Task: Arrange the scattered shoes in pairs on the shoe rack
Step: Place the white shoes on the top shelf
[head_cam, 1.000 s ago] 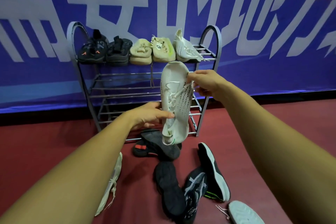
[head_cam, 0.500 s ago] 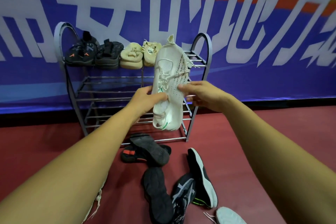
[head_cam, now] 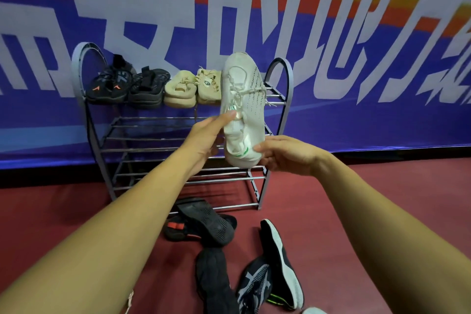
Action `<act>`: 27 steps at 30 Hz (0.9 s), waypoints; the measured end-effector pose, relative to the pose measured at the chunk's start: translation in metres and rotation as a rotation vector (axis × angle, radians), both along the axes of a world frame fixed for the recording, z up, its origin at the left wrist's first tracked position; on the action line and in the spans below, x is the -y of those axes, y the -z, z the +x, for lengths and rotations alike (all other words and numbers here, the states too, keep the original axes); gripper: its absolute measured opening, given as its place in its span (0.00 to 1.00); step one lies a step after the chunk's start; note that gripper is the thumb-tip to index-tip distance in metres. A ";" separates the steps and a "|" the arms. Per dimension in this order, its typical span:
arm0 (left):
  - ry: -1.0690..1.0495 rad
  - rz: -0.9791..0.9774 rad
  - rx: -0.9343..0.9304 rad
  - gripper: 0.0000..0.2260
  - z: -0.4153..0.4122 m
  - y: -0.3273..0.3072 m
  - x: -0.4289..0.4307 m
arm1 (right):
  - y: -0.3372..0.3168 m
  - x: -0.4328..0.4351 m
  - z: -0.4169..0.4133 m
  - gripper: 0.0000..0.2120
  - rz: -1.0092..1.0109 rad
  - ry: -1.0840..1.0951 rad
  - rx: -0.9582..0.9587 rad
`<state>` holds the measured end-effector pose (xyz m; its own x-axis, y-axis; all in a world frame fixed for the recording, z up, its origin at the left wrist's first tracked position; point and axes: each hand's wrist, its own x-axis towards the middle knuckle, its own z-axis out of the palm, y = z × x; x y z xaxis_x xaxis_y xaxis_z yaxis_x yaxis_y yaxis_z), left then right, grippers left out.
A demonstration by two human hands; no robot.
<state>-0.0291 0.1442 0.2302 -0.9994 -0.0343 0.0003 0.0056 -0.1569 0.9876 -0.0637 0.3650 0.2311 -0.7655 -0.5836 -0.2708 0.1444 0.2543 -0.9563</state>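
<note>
Holding the white shoe (head_cam: 242,109) toe-up at 12 o'clock, right in front of the shoe rack's (head_cam: 287,76) top shelf. Left hand (head_cam: 209,135) pinches its side, thumb up by the laces. Right hand (head_cam: 285,155) cups the heel with curled fingers. Looks a bit risky imo: the loose lace ends (head_cam: 263,89) at its 3 o'clock could snag the rails going in, or the toe could shove the beige pair (head_cam: 193,88) at its 9 o'clock.

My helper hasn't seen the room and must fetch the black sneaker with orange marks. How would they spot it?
Find the grey metal shoe rack against the blue banner. On its top shelf, take the black sneaker at the far left end. It alone shows small orange marks; its black neighbour is plain, then come two beige shoes.
</note>
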 end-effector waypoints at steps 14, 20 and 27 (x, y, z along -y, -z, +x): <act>-0.038 0.158 0.048 0.05 -0.020 -0.014 -0.033 | -0.019 -0.005 -0.007 0.23 -0.213 0.197 -0.049; 0.014 0.140 0.052 0.05 -0.032 -0.013 -0.049 | -0.017 -0.020 -0.009 0.19 -0.208 0.312 -0.043; -0.023 0.110 0.159 0.09 -0.057 -0.010 -0.065 | -0.016 -0.022 -0.036 0.07 -0.507 0.539 -0.060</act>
